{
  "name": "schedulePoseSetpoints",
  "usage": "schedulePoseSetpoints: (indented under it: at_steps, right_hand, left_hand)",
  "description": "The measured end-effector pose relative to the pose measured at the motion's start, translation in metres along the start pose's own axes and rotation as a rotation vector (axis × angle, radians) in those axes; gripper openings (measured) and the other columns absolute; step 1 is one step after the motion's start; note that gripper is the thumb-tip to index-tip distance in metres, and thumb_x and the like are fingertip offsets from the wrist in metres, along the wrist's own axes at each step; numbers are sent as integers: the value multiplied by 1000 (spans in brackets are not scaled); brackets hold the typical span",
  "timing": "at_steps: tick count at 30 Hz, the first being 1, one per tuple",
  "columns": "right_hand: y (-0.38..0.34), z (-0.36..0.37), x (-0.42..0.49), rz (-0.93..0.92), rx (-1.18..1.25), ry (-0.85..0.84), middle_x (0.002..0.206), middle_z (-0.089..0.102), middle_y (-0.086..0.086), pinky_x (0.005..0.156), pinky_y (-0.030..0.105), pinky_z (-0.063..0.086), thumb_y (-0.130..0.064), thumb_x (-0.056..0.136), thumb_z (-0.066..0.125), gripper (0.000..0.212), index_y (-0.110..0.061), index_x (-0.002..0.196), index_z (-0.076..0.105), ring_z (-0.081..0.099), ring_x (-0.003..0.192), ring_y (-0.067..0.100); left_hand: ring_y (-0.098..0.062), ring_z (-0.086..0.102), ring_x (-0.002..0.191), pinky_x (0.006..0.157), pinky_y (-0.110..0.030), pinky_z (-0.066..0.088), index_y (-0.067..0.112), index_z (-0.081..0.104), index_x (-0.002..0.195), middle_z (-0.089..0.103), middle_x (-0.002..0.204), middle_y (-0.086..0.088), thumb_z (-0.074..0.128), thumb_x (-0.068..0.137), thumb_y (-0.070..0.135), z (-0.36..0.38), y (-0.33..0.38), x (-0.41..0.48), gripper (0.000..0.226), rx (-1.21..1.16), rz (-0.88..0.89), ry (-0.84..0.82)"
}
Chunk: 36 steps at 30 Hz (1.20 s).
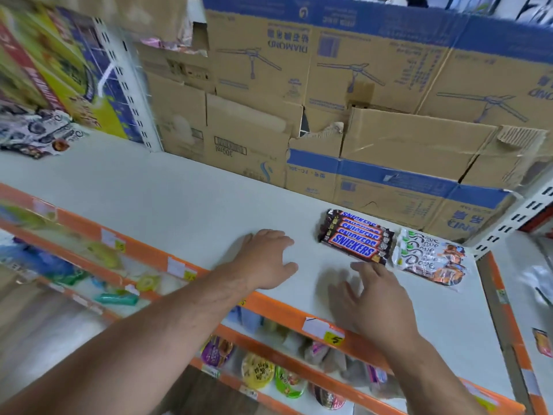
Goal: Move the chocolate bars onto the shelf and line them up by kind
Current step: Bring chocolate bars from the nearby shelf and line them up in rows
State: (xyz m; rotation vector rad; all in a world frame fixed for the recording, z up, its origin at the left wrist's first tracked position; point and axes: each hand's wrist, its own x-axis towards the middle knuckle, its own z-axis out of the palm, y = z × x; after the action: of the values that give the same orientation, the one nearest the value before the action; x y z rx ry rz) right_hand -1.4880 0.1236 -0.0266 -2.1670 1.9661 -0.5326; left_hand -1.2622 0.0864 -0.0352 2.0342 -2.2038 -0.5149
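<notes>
Already on the white shelf (179, 187), toward its right end, lie two neat groups: a row of Snickers bars (356, 236) and, just beside it on the right, a row of white Dove bars (431, 257). Both hands are empty with fingers spread: the left hand (266, 259) rests flat on the shelf, well left of the bars, and the right hand (377, 298) hovers near the front Snickers bar. The lining-up looks nearly done; any next move would be small nudges to square the rows.
</notes>
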Motion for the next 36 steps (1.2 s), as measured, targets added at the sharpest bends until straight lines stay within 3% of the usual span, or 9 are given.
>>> schedulePoseSetpoints:
  at_steps: [6, 11, 19, 30, 36]
  right_hand:
    - [-101, 32, 6, -97, 13, -46, 118, 65, -1, 83, 37, 53, -43, 76, 71, 46, -22, 117, 68, 60, 110, 26]
    - [-210, 75, 10, -164, 26, -95, 132, 56, -7, 94, 35, 47, -49, 90, 58, 43, -29, 128, 60, 50, 121, 19]
    - [-380, 131, 27, -324, 75, -142, 133, 55, -7, 96, 31, 45, -37, 90, 58, 42, -26, 130, 59, 49, 123, 17]
    - [-540, 199, 83, -490, 120, -268, 134, 52, -11, 99, 27, 40, -45, 91, 56, 43, -30, 131, 56, 46, 125, 11]
    - [-617, 246, 143, -568, 130, -346, 139, 49, -9, 103, 28, 37, -45, 93, 52, 44, -30, 134, 52, 43, 130, 13]
  left_hand:
    - [-15, 21, 144, 119, -44, 17, 31, 42, 144, 33, 155, 7, 53, 91, 49, -34, -86, -30, 57, -59, -6, 107]
    - [-18, 30, 139, 116, -41, 23, 29, 45, 141, 43, 148, 8, 51, 91, 49, -71, -195, -57, 54, -29, -24, 158]
    - [-19, 35, 135, 113, -39, 28, 28, 49, 138, 49, 143, 6, 54, 89, 44, -122, -348, -104, 51, -41, -134, 256]
    - [-24, 41, 132, 109, -41, 35, 26, 51, 136, 55, 137, 3, 48, 87, 48, -161, -499, -121, 55, -115, -327, 322]
    - [-20, 37, 133, 109, -32, 34, 24, 48, 140, 53, 139, 1, 53, 95, 40, -198, -576, -95, 49, -85, -390, 343]
